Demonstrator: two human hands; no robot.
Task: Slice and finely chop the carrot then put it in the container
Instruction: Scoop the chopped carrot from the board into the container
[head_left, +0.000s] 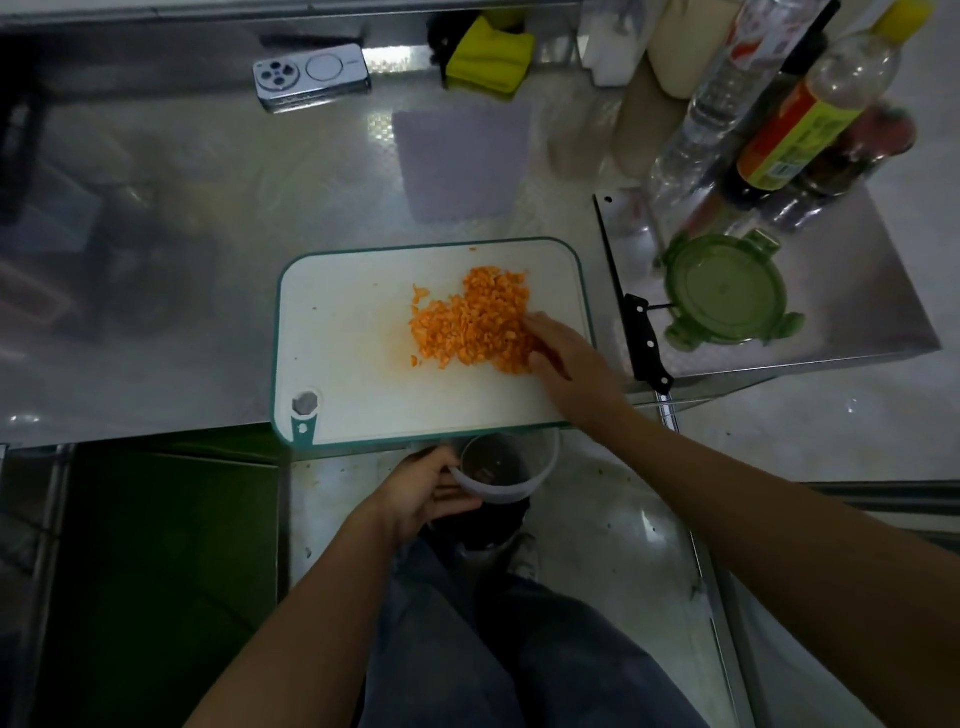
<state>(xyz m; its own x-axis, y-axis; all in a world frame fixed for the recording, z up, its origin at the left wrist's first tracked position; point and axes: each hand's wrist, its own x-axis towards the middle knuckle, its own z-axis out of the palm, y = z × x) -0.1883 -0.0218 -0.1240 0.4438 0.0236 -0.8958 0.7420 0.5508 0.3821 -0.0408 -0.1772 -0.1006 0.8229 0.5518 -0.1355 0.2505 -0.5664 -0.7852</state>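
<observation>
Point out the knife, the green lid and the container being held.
knife (645, 342), head view, middle of its black handle.
green lid (727, 291), head view, centre of its top face.
container (503, 493), head view, near wall below the rim.

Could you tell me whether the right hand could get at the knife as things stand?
Probably yes: the right hand rests open on the chopped carrot, holding nothing, and the knife lies uncovered beside the cutting board's right edge.
</observation>
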